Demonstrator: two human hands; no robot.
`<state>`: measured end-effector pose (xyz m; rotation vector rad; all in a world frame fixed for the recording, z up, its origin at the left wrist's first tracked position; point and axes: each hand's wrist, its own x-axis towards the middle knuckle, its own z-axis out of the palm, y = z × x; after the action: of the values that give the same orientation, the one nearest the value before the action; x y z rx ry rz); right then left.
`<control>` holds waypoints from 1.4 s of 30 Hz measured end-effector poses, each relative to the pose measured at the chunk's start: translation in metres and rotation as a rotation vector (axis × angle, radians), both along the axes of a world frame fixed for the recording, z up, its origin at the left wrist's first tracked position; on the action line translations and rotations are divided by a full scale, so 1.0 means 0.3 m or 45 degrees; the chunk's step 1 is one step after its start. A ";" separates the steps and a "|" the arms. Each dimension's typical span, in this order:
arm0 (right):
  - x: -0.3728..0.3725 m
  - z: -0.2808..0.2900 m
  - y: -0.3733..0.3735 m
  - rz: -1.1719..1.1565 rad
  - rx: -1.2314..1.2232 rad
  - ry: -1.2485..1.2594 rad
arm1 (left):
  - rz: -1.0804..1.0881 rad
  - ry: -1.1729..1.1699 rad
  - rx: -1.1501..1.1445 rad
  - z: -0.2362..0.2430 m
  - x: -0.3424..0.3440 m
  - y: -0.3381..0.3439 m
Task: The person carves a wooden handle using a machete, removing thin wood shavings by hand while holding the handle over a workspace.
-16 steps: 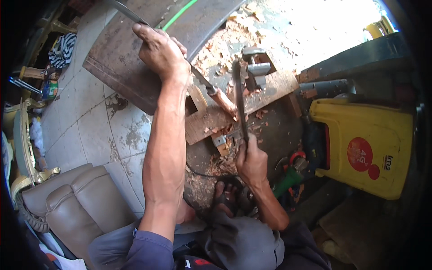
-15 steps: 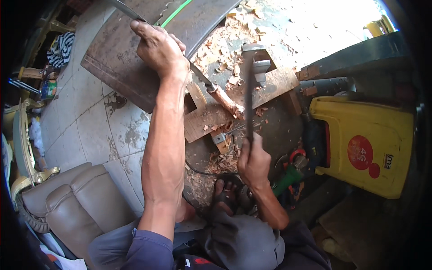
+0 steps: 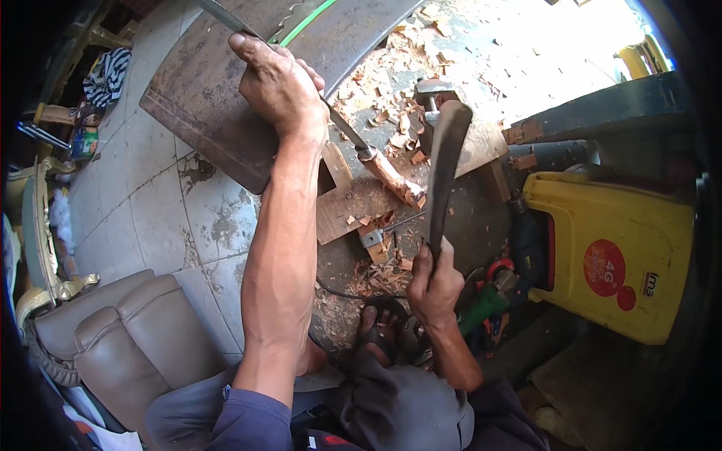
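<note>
My left hand (image 3: 282,94) is closed round a long, narrow metal blade (image 3: 346,129), which slants from the upper left down to the right. That blade ends in a rough, partly carved wooden handle (image 3: 391,176), whose far end rests on a wooden board (image 3: 350,209). My right hand (image 3: 436,284) grips a dark machete (image 3: 450,150) at its lower end, its broad rounded blade pointing up, just right of the carved handle and apart from it. My fingers hide the machete's grip.
Wood chips (image 3: 398,124) litter the floor. A vise-like metal piece (image 3: 435,92) sits on the board. A dark metal sheet (image 3: 210,98) lies left, a yellow plastic piece (image 3: 617,255) right. A green power tool (image 3: 481,304) lies near my foot. A brown cushioned seat (image 3: 143,331) stands lower left.
The machete in my right hand has turned from nearly edge-on to show its broad side, and its tip leans right. My left hand keeps its hold. The whole view has shifted slightly.
</note>
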<state>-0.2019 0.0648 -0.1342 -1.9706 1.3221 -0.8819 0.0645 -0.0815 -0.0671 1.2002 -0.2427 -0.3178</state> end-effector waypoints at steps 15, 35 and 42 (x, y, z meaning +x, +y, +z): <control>-0.009 -0.054 -0.021 0.032 -0.225 0.061 | -0.016 -0.002 0.002 0.007 -0.015 0.009; 0.021 -0.100 -0.068 0.099 0.291 0.510 | 0.014 0.049 0.020 0.015 -0.012 -0.014; -0.031 -0.114 -0.004 -0.019 -0.054 -0.386 | 0.009 -0.015 0.013 0.006 -0.017 -0.009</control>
<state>-0.2112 0.0636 -0.1683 -1.7744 1.1517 -1.1722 0.0594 -0.0842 -0.0653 1.2128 -0.2470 -0.3059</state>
